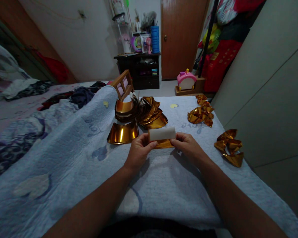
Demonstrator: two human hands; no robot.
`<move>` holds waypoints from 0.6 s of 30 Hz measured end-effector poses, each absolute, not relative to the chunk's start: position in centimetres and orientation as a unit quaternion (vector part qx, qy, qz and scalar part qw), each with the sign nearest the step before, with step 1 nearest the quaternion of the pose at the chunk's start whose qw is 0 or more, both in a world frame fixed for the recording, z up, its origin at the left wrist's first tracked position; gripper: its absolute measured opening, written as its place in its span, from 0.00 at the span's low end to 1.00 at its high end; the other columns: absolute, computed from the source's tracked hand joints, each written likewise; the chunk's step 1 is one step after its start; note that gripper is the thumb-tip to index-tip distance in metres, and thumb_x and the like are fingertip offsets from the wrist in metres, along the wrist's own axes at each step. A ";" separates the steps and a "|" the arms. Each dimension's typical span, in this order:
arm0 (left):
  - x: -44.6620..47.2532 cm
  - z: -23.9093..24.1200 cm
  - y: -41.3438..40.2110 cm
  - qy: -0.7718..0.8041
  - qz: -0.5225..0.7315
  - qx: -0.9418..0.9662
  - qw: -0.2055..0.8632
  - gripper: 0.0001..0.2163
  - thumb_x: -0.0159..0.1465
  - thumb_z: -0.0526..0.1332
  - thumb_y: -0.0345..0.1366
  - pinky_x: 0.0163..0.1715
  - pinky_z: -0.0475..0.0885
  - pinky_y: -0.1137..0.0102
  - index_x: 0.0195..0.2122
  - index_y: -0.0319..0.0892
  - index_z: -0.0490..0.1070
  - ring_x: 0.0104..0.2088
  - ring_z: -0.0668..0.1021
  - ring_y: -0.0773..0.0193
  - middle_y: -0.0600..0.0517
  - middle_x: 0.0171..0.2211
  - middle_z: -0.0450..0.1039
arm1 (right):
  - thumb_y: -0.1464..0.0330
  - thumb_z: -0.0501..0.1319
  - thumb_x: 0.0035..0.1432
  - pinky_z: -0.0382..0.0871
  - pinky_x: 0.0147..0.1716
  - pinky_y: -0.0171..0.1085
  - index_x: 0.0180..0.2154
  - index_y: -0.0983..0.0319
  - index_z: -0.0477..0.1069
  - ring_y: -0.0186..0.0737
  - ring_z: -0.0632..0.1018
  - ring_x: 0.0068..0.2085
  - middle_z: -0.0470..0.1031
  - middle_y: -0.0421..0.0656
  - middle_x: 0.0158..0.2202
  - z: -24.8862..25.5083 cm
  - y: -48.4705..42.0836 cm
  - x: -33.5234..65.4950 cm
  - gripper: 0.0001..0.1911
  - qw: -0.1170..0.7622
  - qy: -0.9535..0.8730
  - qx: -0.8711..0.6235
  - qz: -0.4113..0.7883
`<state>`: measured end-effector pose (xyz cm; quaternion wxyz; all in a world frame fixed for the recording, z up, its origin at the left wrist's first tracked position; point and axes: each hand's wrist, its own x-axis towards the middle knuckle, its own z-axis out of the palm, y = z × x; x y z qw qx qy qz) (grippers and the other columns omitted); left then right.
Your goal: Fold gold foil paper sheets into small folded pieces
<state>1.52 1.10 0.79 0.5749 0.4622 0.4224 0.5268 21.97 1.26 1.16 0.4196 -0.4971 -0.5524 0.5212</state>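
Observation:
My left hand [139, 148] and my right hand [186, 143] together pinch a sheet of gold foil paper [162, 136], one hand at each end. The sheet is folded so its white back faces me, with a gold edge showing below. It is held just above the light blue quilt [72, 155]. A curved gold sheet [123, 133] lies just left of my left hand. Behind it sits a fanned stack of gold sheets [141, 110].
Folded gold pieces lie in a pile [201, 114] at the far right and a smaller group [229, 147] near the right edge of the bed. A grey wardrobe [270, 82] stands close on the right. Clothes [76, 94] and a wooden frame [123, 84] lie beyond the stack.

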 end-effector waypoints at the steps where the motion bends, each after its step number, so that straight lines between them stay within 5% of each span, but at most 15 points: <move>1: 1.5 0.8 1.0 0.425 0.534 0.465 0.564 0.18 0.51 0.75 0.32 0.45 0.73 0.67 0.43 0.41 0.76 0.41 0.80 0.60 0.49 0.40 0.81 | 0.61 0.65 0.50 0.60 0.26 0.35 0.31 0.62 0.76 0.36 0.70 0.27 0.74 0.40 0.26 1.1 1.3 22.0 0.11 0.419 -0.553 -0.494 0.524; 8: 1.6 1.3 0.1 0.437 0.554 0.537 0.462 0.21 0.53 0.73 0.31 0.35 0.69 0.72 0.47 0.46 0.70 0.31 0.75 0.66 0.58 0.28 0.71 | 0.60 0.65 0.50 0.57 0.25 0.34 0.31 0.63 0.78 0.35 0.69 0.26 0.75 0.41 0.27 0.7 1.5 21.8 0.12 0.411 -0.553 -0.479 0.544; 18: 1.7 1.2 -0.9 0.442 0.550 0.596 0.384 0.20 0.55 0.72 0.32 0.34 0.67 0.71 0.48 0.47 0.72 0.31 0.72 0.65 0.57 0.29 0.70 | 0.61 0.66 0.52 0.64 0.32 0.36 0.34 0.63 0.79 0.40 0.75 0.32 0.79 0.43 0.31 0.4 1.5 21.8 0.12 0.403 -0.558 -0.474 0.549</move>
